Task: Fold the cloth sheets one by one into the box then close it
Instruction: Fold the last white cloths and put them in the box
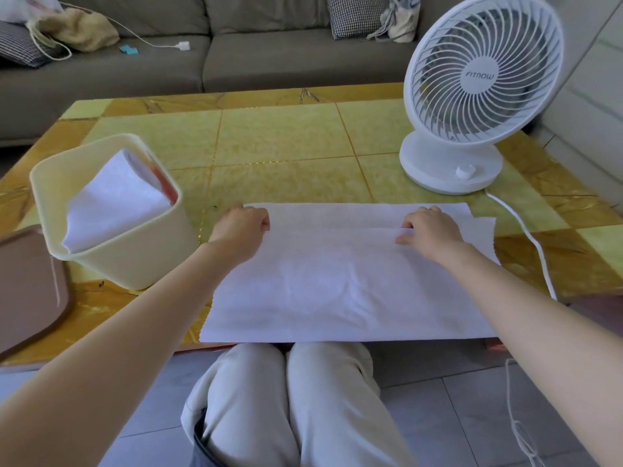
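In the head view, a white cloth sheet lies flat across the middle of the frame on the table. It is soft and matte, faintly creased, and doubled into a wide rectangle. Its near edge overhangs the table's rim above the person's knees.

The left hand is at the sheet's far left corner with its fingers curled tight over the edge. The right hand is near the far right edge, its fingers bent and pinching up a low ridge of fabric. The fingertips of both hands are tucked under and hidden.

At centre left stands the box, smooth cream plastic with rounded corners, its top open. A folded cloth leans inside it. An orange-red strip behind that cloth is too hidden to identify.

A brown, rounded lid lies flat at the left edge, partly cut off by the frame. The table top is glossy, with yellow-green marbled squares.

At upper right stands a white plastic fan with a spiral grille, and its cable trails off the table.
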